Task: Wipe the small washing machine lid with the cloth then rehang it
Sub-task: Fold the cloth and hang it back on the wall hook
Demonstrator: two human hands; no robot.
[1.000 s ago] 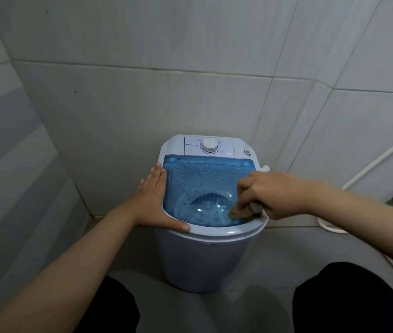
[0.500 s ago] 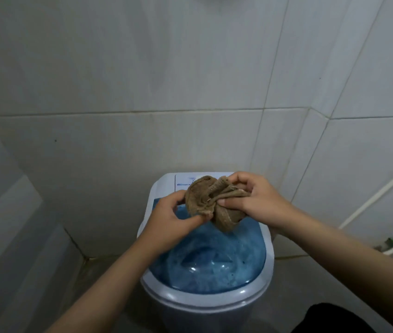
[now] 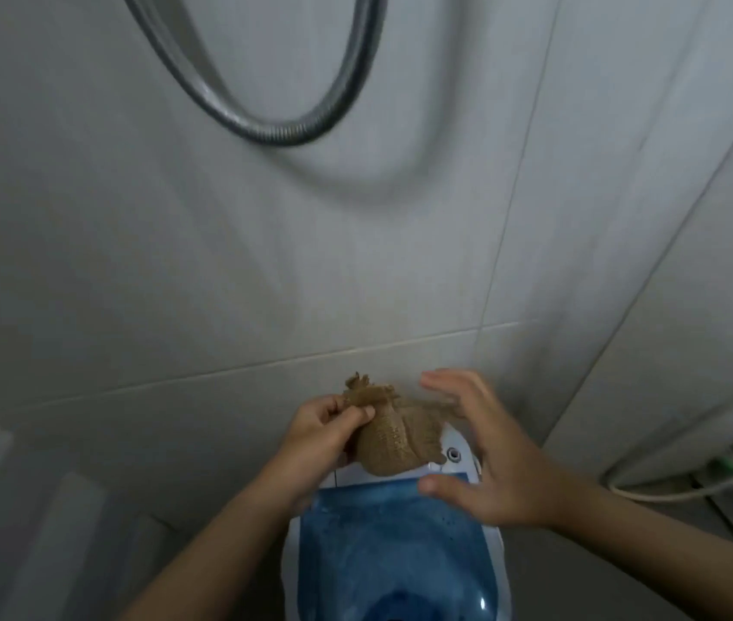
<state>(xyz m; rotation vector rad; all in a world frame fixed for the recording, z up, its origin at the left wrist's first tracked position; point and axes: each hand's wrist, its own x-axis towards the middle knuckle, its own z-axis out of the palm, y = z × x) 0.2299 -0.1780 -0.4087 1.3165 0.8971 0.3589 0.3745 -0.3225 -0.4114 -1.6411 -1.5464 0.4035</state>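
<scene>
- We see the brown cloth bunched and lifted clear of the washing machine lid, hanging in front of the tiled wall above the machine's white control panel.
- Our left hand pinches the cloth's upper edge between thumb and fingers; a frayed tuft sticks up above the grip.
- Our right hand is spread wide, fingers apart, just beside the cloth on its right; whether the fingertips touch the fabric we cannot tell.
- The translucent blue lid lies shut on the washing machine, below both hands.
- A grey shower hose loops on the wall well above.
- A white hose runs along the floor at right.
</scene>
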